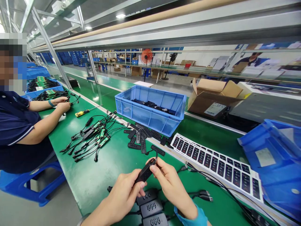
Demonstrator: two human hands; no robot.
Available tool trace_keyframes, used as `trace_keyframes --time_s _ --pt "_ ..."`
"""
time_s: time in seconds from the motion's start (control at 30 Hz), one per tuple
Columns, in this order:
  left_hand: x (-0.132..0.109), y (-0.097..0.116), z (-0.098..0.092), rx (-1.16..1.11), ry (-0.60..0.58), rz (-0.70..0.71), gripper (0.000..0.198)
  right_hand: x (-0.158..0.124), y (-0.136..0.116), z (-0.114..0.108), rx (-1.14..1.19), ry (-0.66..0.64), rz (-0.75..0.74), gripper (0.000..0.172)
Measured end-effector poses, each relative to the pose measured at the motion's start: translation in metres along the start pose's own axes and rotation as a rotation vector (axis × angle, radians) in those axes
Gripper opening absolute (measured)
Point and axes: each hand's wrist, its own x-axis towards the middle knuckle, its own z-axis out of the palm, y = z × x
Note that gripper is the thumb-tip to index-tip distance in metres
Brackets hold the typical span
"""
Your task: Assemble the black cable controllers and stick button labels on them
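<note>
1. Your left hand (125, 193) and right hand (170, 182) both pinch one slim black plastic adapter housing (145, 172), held just above the green bench mat (98, 179). Fingertips only; a slip would likely drop it onto the finished units below.
2. Its thin black cable (156, 155) loops up past your right thumb. Twist the housing hard and you could strain the cable at its entry.
3. Three black moulded hubs with grey port marks (150, 207) lie stacked directly under your wrists; a lowered forearm could scuff or shove them.
4. The white sheet of black rectangular labels (218, 164) lies near your right elbow side, leads trailing over it. A snagged lead might drag it.
5. Loose black shell halves (141, 139) lie ahead, beside the blue plastic crate (150, 117); mix-ups are possible.
</note>
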Motion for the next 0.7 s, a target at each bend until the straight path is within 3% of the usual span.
trace_keyframes --time_s 0.1,0.2,0.3,0.37,0.47,0.57,0.63,0.7 --pt "0.003 0.002 -0.005 0.044 -0.001 0.004 0.022 0.0 0.001 0.003 0.11 0.021 0.027 0.035" --pt "0.006 0.002 -0.018 0.118 0.029 0.044 0.024 0.004 0.001 -0.002 0.439 0.035 0.1 0.039" --pt "0.01 -0.006 -0.031 0.183 -0.01 0.044 0.031 0.013 0.006 -0.017 0.8 0.255 0.186 0.04" --pt "0.014 -0.017 -0.034 0.219 -0.044 -0.005 0.035 0.021 0.014 -0.031 0.878 0.427 0.232 0.037" --pt "0.021 -0.038 -0.027 0.199 -0.063 -0.1 0.034 0.03 0.033 -0.052 0.597 0.595 0.207 0.04" --pt "0.024 -0.053 -0.013 0.213 -0.105 -0.157 0.031 0.035 0.047 -0.074 0.304 0.645 0.167 0.035" --pt "0.022 -0.056 -0.006 0.295 -0.149 -0.146 0.03 0.034 0.052 -0.086 0.143 0.566 0.187 0.024" --pt "0.019 -0.054 -0.005 0.36 -0.222 -0.092 0.028 0.032 0.058 -0.094 -0.21 0.403 0.207 0.015"
